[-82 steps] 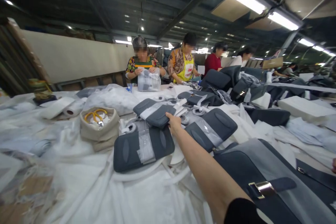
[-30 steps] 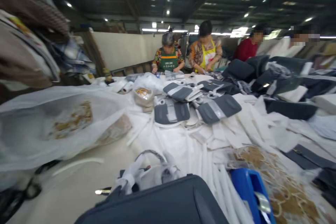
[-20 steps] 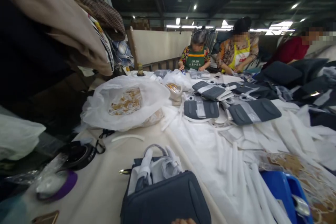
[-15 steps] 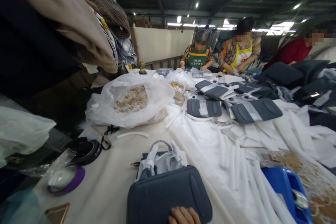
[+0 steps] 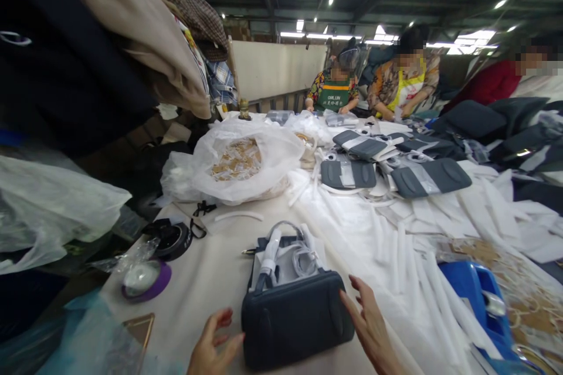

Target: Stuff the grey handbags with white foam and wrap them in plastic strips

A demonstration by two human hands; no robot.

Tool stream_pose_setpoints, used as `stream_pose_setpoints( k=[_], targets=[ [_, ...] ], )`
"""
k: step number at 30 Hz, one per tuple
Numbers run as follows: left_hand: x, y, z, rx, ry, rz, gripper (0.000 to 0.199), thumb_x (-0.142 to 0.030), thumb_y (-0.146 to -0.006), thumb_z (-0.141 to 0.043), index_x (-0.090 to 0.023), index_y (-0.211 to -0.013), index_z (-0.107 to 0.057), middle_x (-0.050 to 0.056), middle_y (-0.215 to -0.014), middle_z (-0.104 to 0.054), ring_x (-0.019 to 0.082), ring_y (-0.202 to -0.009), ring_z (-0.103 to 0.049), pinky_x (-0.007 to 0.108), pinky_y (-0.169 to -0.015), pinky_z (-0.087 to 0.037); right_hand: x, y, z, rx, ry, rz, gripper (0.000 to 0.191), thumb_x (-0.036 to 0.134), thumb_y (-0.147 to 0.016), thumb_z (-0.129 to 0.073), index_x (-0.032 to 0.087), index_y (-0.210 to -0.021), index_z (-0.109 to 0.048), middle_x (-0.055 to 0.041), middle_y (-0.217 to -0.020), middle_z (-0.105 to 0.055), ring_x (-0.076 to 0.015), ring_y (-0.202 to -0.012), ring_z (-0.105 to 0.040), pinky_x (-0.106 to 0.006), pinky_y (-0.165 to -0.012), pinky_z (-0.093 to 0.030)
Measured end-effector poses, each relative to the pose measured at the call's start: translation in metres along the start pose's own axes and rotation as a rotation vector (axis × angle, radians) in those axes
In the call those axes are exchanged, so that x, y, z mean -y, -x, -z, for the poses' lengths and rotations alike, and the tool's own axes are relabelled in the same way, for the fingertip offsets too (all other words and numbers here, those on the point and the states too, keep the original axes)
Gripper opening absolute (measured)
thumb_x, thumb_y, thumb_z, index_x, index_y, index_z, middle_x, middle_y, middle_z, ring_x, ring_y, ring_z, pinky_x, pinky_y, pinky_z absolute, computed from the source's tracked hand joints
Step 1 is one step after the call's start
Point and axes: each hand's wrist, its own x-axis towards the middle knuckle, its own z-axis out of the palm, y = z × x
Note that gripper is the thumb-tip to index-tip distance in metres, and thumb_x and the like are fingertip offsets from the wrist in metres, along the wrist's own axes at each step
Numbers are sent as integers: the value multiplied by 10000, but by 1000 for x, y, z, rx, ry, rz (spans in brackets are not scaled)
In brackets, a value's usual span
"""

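Observation:
A dark blue-grey handbag (image 5: 294, 322) lies on the table right in front of me. Its handle and strap, wrapped in clear plastic and white padding (image 5: 288, 258), show at its far side. At the bag's left edge is my left hand (image 5: 214, 343), its fingers apart and curved; the fingertips come close to the bag, and I cannot tell if they touch. My right hand (image 5: 367, 322) is spread along the bag's right end, fingertips at its side. Neither hand holds anything that I can see.
Left lie a purple tape roll (image 5: 147, 281), a black round item (image 5: 169, 240) and a phone-like object (image 5: 141, 328). Beyond is a plastic bag of brown tags (image 5: 237, 161). White padding strips (image 5: 400, 258), a blue tape dispenser (image 5: 472, 299) and more handbags (image 5: 431, 179) fill the right. Co-workers (image 5: 336, 91) stand opposite.
One hand was resting on the bag's front before; now both hands are at its two sides. The bag sits flatter and more squarely in view, and the camera view has shifted left.

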Motion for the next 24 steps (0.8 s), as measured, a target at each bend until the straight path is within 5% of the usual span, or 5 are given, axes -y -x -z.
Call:
stream_pose_setpoints(
  k=[2,5,10,15,24],
  targets=[
    [-19,-16,-13,-49,-46,-66,764,-469,-548,-714,-128,-1168,-426,170,-1229,-518,318,-1150,-484,393,-944,-423,17,-16,-6,51,-127,-178,571,552,-661,-629,168,-1081,-599,-136,-1212,-591,-314,-1173,-500,-442,-987,-382],
    [-36,-30,-35,85,-59,-36,770,-388,-491,-701,-141,-1160,-412,116,-1046,-619,292,-949,-596,380,-868,-458,31,-22,-17,57,-206,-223,558,502,-545,-731,173,-987,-637,-100,-1079,-657,-316,-1094,-546,-417,-951,-399],
    [-17,-33,-42,157,-40,2,726,-360,-471,-696,-175,-1108,-402,55,-925,-648,272,-866,-605,352,-814,-474,22,-8,-29,-19,-375,-287,406,556,-588,-660,195,-762,-598,7,-677,-628,-208,-688,-605,-311,-641,-476],
    [0,-41,-33,235,-9,31,703,-359,-500,-723,-199,-1117,-427,40,-946,-657,266,-889,-609,341,-821,-471,9,-4,-34,-62,-434,-344,483,546,-570,-694,189,-893,-652,-20,-789,-675,-221,-774,-620,-302,-682,-475],
    [-14,-69,-37,405,-84,146,476,-390,-580,-641,-222,-955,-402,-36,-763,-550,173,-709,-531,284,-650,-439,-6,4,-34,-104,-330,-403,429,581,-605,-662,188,-775,-657,15,-723,-623,-199,-764,-554,-277,-714,-412]
  ],
)
